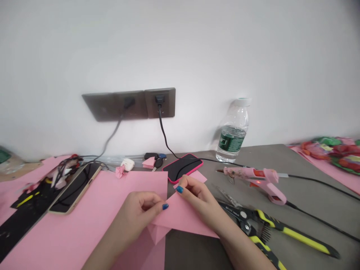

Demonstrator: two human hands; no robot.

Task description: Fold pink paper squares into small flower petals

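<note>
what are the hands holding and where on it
Both hands hold a folded pink paper piece. The left hand pinches its left edge between thumb and fingers; the right hand has its grip on the upper edge near the top corner.

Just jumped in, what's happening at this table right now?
A person is folding a small pink paper piece with both hands: left hand pinches its left edge, right hand presses the top. It sits over a large pink sheet. A glue gun, pliers, phone and water bottle lie nearby.
</note>
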